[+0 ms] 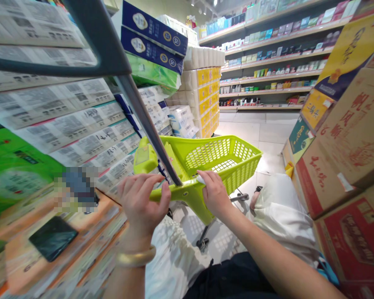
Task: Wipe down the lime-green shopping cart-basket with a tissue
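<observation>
A lime-green shopping cart [247,170] stands in front of me, its slatted basket showing nothing inside. Its grey handle pole [143,112] slants up to a large dark handle frame [107,62] at the upper left. My right hand [215,193] is closed over the near rim of the basket, and a small white thing [200,179] shows beside its fingertips. Left of the pole, my left hand [145,201], a gold bangle [136,256] on its wrist, hovers at the green rim with fingers and thumb apart. Whether it touches the rim is unclear.
Stacked tissue packs [81,116] line the left. A dark phone [52,237] lies on orange boxes [21,259], near a pixelated item [79,187]. Cardboard cartons [355,133] are piled at right. Shelves of goods [271,72] stand behind the tiled floor [241,124].
</observation>
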Action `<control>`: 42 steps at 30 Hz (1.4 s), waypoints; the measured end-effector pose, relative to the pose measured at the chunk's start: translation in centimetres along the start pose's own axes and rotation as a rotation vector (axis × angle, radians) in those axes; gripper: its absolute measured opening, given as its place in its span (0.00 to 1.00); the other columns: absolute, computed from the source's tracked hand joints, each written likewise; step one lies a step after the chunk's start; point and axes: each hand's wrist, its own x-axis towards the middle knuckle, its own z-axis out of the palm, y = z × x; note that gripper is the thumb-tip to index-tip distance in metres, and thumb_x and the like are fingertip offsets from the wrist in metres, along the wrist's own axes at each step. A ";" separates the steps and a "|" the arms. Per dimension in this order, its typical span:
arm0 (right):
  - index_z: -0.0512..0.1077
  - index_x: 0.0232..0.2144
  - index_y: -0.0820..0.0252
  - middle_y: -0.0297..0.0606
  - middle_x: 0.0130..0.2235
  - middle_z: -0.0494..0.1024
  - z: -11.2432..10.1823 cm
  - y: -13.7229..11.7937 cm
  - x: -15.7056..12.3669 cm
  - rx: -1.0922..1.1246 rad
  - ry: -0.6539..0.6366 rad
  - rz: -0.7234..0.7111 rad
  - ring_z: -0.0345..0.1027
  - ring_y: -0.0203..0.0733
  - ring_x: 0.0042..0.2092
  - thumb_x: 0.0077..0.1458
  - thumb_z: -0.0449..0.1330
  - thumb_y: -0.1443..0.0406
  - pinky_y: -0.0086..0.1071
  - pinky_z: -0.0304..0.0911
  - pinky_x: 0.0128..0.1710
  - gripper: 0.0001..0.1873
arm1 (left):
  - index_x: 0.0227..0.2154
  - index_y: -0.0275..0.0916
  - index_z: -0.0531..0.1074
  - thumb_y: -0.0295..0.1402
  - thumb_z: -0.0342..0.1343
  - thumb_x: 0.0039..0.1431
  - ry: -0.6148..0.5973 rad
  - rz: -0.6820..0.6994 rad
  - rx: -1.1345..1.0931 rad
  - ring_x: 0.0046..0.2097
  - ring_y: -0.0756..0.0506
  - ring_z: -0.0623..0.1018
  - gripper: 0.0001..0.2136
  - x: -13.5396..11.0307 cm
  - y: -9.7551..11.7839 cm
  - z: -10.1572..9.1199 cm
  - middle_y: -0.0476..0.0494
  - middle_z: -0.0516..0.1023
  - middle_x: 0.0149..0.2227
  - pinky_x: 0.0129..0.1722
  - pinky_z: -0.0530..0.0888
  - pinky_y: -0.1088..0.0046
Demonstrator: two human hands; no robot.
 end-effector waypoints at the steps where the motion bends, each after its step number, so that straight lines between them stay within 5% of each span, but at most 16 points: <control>1: 0.67 0.55 0.61 0.47 0.48 0.72 0.0 -0.1 0.0 -0.004 0.006 0.005 0.62 0.49 0.53 0.49 0.46 0.78 0.49 0.61 0.57 0.32 | 0.33 0.42 0.75 0.32 0.55 0.56 0.041 0.009 -0.021 0.41 0.42 0.75 0.05 -0.5 0.8 0.0 0.44 0.79 0.34 0.49 0.68 0.59; 6: 0.66 0.56 0.62 0.47 0.49 0.72 0.0 -0.8 -0.2 0.006 -0.010 -0.015 0.62 0.49 0.53 0.49 0.48 0.77 0.49 0.61 0.57 0.31 | 0.44 0.43 0.73 0.29 0.54 0.55 -0.092 0.081 -0.099 0.46 0.41 0.74 0.13 -2.8 5.2 1.9 0.40 0.74 0.43 0.48 0.69 0.61; 10: 0.64 0.57 0.60 0.46 0.49 0.71 -0.1 -0.8 -0.4 0.026 -0.039 -0.041 0.62 0.48 0.53 0.48 0.49 0.77 0.49 0.61 0.57 0.33 | 0.47 0.40 0.71 0.29 0.55 0.54 -0.024 -0.034 -0.087 0.52 0.38 0.70 0.16 -3.8 6.4 3.5 0.35 0.67 0.48 0.52 0.69 0.58; 14: 0.64 0.57 0.63 0.47 0.50 0.71 0.1 -0.9 -0.6 0.022 -0.017 -0.056 0.61 0.49 0.53 0.48 0.49 0.77 0.49 0.60 0.57 0.33 | 0.50 0.39 0.70 0.29 0.57 0.53 0.083 -0.170 -0.014 0.59 0.33 0.64 0.19 -3.8 6.2 3.7 0.30 0.60 0.55 0.58 0.65 0.52; 18: 0.66 0.56 0.63 0.48 0.48 0.72 0.5 -2.3 -0.3 0.001 -0.014 -0.042 0.62 0.50 0.52 0.55 0.51 0.73 0.48 0.60 0.57 0.25 | 0.55 0.40 0.68 0.27 0.56 0.53 0.009 -0.202 0.058 0.63 0.28 0.60 0.24 -3.4 5.8 4.1 0.29 0.51 0.63 0.57 0.64 0.49; 23: 0.67 0.55 0.60 0.46 0.48 0.74 1.2 -4.1 0.6 0.024 -0.076 -0.103 0.64 0.48 0.51 0.62 0.54 0.65 0.45 0.61 0.55 0.19 | 0.55 0.41 0.69 0.26 0.53 0.54 -0.016 -0.219 0.148 0.59 0.31 0.67 0.24 -3.3 4.3 4.9 0.29 0.60 0.58 0.52 0.67 0.53; 33: 0.69 0.52 0.62 0.47 0.47 0.73 0.4 1.1 0.4 -0.059 -0.047 0.020 0.63 0.49 0.51 0.49 0.49 0.78 0.47 0.60 0.55 0.27 | 0.48 0.42 0.75 0.26 0.54 0.54 -0.065 -0.167 0.145 0.56 0.32 0.69 0.19 -3.3 3.1 4.7 0.30 0.61 0.57 0.49 0.67 0.57; 42: 0.71 0.48 0.60 0.43 0.44 0.74 0.8 -3.6 2.1 0.029 -0.183 -0.084 0.64 0.46 0.46 0.53 0.54 0.74 0.40 0.62 0.51 0.20 | 0.46 0.42 0.76 0.25 0.53 0.52 -0.045 -0.188 0.149 0.54 0.34 0.70 0.18 -3.2 3.1 4.9 0.32 0.62 0.56 0.49 0.66 0.58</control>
